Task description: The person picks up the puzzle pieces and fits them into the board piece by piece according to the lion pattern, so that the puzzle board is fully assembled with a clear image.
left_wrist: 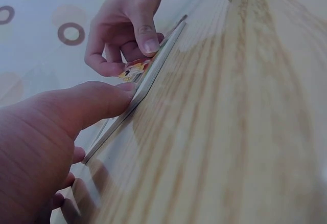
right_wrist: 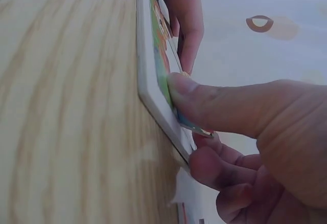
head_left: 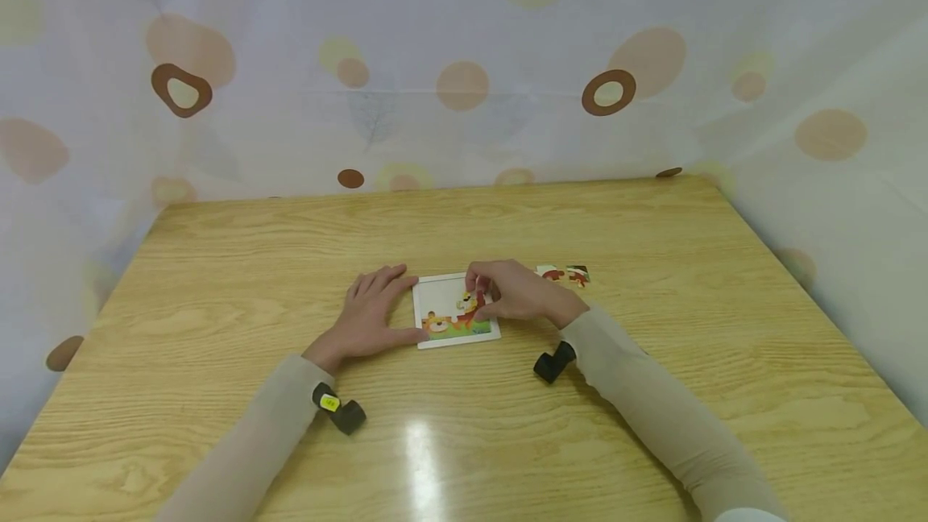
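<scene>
A white-rimmed puzzle tray [head_left: 460,342] lies flat on the table, with fitted pieces of an orange animal on green [head_left: 442,327] along its near side. My left hand [head_left: 366,322] is spread at the tray's left side, its thumb resting on the near left corner and its index fingertip at the far left corner. Over the tray's right half, my right hand [head_left: 518,290] pinches a red and yellow puzzle piece [left_wrist: 134,71] between thumb and fingers. In the right wrist view the right thumb [right_wrist: 204,98] lies over the picture's edge, and the fingers partly hide the piece.
Loose puzzle pieces, one with a dark corner [head_left: 577,274] and one white and red [head_left: 548,271], lie on the wooden table [head_left: 435,232] just beyond the right wrist. A spotted curtain [head_left: 464,127] hangs behind the table's far edge.
</scene>
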